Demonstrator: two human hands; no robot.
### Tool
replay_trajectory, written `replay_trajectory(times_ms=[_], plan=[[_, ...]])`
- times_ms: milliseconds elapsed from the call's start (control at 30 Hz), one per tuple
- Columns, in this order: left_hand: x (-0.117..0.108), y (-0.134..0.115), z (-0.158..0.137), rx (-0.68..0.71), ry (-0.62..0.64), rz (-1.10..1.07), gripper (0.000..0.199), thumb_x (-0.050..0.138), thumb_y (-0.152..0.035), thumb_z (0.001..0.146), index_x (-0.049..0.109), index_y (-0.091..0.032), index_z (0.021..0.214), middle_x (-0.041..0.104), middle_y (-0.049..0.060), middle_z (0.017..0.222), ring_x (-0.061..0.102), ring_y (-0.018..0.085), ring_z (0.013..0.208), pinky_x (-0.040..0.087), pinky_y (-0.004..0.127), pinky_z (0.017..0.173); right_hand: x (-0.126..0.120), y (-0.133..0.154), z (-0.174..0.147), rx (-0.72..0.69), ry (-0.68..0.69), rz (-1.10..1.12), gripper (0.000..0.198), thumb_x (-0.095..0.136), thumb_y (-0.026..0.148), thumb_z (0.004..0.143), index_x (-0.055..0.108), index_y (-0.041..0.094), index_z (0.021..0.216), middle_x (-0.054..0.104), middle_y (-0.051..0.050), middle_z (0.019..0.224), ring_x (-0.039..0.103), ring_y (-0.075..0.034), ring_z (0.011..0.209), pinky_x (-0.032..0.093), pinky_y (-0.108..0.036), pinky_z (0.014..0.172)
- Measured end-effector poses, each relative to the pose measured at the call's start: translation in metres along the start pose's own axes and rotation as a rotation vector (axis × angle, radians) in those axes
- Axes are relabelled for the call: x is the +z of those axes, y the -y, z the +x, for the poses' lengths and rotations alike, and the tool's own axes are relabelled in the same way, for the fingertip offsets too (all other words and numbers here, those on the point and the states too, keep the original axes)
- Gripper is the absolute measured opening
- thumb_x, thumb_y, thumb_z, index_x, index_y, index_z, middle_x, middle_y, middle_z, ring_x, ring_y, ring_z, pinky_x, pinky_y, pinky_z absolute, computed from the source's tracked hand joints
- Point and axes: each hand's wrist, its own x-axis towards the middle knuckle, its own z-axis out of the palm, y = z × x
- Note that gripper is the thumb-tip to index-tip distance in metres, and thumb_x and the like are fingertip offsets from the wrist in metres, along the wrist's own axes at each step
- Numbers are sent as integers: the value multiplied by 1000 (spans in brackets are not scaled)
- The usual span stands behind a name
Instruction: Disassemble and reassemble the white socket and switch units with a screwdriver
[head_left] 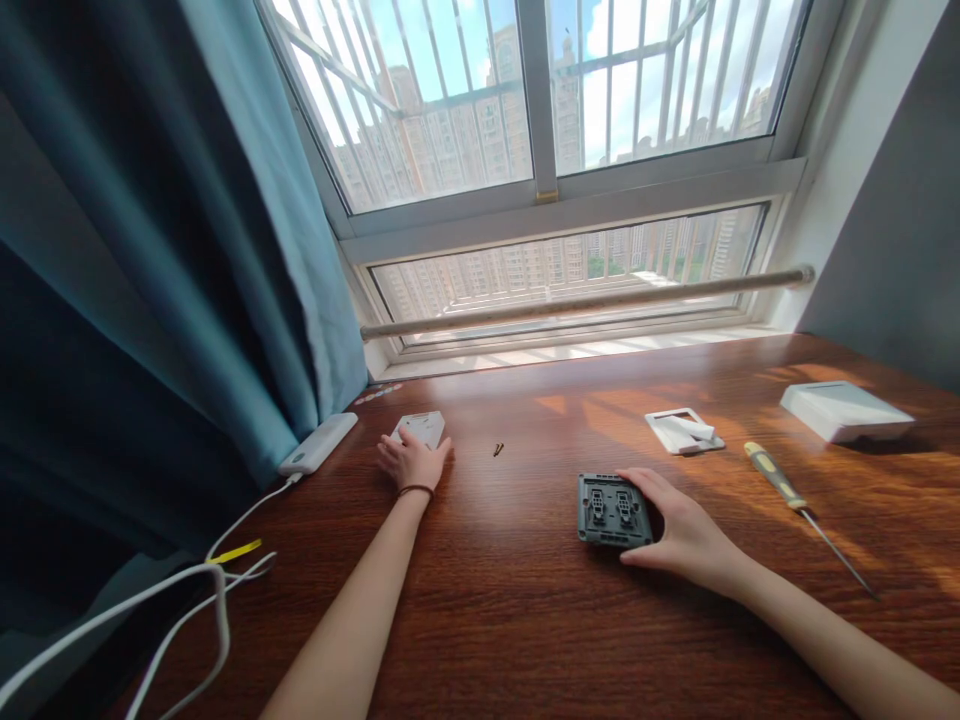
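Switch module (613, 510), dark grey with two sockets facing up, lies flat on the desk (525, 620) right of centre, and that is what my right hand rests on. Starting from the left, though: a teal curtain (150, 250) hangs down to the desk's left edge, with white cables (187, 590) looping off that edge and one running up to a white power bank (319, 443) just beside the curtain. Next along, my left hand (414, 460) lies palm down, fingers loosely spread, its fingertips touching the near edge of a small white plate (420, 428); it grips nothing. A little to the right of it sit two small screws (498, 449), apart from everything else. Between them and the module I see bare wood, plenty of room to move. My right hand (679, 525) is cupped narrow around the module's right side, thumb on the far edge and fingers along the near one, holding it against the desk. Beyond it, near the window, lies a white frame piece (684, 430). Right of that a screwdriver (806, 510) lies at an angle, tip pointing toward me, and a white cover (846, 410) sits near the desk's far right corner by the wall.
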Motion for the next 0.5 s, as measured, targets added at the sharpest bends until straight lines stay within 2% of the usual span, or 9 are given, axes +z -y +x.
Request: replay_trajectory(times_ms=[167, 300, 400, 500], plan=[[5, 9, 3, -45, 15, -14, 75, 66, -32, 70, 28, 2, 125, 15, 35, 137, 9, 46, 129, 13, 58, 99, 1, -2, 0, 11, -4, -21, 85, 77, 38, 53, 41, 18, 128, 46, -11, 131, 44, -28, 120, 33, -41, 104], [1, 7, 3, -90, 16, -127, 66, 65, -24, 68, 33, 5, 118, 16, 35, 133, 11, 47, 126, 13, 57, 99, 1, -3, 0, 14, -12, -9, 87, 77, 40, 53, 41, 18, 129, 45, -11, 132, 43, -29, 121, 33, -42, 104], [-8, -3, 4, -140, -2, -278, 65, 63, -24, 70, 32, 6, 119, 13, 34, 134, 10, 46, 127, 9, 56, 102, 1, -4, 1, 12, -34, 23, 87, 78, 40, 53, 41, 19, 129, 45, -11, 132, 43, -29, 121, 33, -43, 104], [-17, -26, 1, -182, 1, -484, 61, 58, -27, 75, 32, -3, 124, 19, 26, 138, 16, 37, 130, 17, 49, 105, 2, -4, 1, 8, -69, 90, 87, 79, 38, 53, 41, 21, 129, 46, -9, 131, 44, -29, 120, 34, -44, 103]])
